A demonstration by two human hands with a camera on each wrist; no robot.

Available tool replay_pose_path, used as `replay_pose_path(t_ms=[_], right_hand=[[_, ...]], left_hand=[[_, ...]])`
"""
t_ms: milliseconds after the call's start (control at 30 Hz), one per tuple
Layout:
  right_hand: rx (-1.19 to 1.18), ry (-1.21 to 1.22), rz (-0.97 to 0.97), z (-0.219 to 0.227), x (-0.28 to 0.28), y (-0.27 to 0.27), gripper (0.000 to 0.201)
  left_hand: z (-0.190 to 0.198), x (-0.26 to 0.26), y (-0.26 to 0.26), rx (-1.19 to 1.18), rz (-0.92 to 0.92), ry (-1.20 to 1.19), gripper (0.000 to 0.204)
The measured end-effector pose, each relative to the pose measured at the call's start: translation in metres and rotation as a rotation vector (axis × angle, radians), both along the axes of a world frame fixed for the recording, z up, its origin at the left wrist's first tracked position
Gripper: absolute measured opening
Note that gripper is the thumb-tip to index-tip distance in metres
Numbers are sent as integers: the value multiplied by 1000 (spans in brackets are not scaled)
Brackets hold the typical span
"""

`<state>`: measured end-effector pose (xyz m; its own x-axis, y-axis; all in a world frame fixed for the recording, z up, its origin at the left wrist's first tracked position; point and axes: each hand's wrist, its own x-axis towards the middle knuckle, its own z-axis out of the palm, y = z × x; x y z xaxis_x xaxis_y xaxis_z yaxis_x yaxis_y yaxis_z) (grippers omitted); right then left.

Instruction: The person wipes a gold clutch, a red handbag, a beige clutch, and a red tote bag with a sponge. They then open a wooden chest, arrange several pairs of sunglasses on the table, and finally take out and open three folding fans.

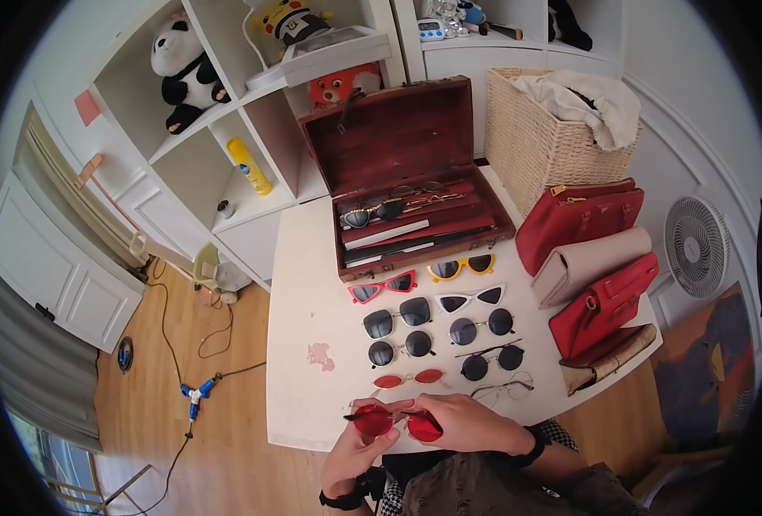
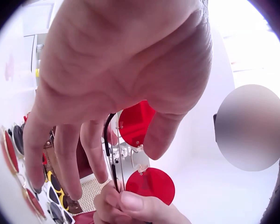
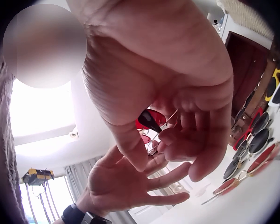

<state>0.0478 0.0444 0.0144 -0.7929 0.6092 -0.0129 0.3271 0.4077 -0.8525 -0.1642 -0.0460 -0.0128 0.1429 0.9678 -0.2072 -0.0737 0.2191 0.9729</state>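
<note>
Sunglasses with round red lenses (image 1: 372, 420) (image 2: 151, 185) are held up at the table's front edge. My left hand (image 1: 353, 451) (image 2: 126, 70) pinches them at one lens by the thumb, its other fingers extended. At the other side my right hand (image 1: 476, 425) (image 3: 168, 70) grips them, and the left wrist view shows its fingertips on the thin dark-tipped temples. Just beyond lie red oval sunglasses (image 1: 388, 382) and clear round glasses (image 1: 516, 389). The right palm partly hides the held pair in the right wrist view.
Several more sunglasses, such as the yellow pair (image 1: 461, 267), lie in two columns on the white table (image 1: 299, 396). An open dark-red case (image 1: 390, 146) holding glasses stands behind them. Bags (image 1: 592, 314) line the right side, near a wicker basket (image 1: 527, 129).
</note>
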Motion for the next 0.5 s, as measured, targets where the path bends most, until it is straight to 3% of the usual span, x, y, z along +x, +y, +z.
replay_pose_path(t_ms=[67, 133, 233, 433, 500], right_hand=[[14, -132, 4, -2, 1, 2, 40], [220, -223, 1, -17, 1, -1, 35], [262, -339, 57, -16, 4, -2, 36], [320, -352, 74, -20, 5, -2, 34], [396, -356, 30, -31, 3, -3, 30]], left_hand=[[1, -1, 1, 25, 55, -210, 54], [10, -6, -3, -50, 69, -189, 58], [3, -13, -8, -185, 135, -122, 65], [-15, -10, -15, -196, 149, 162, 78], [-16, -9, -14, -184, 100, 434, 75]])
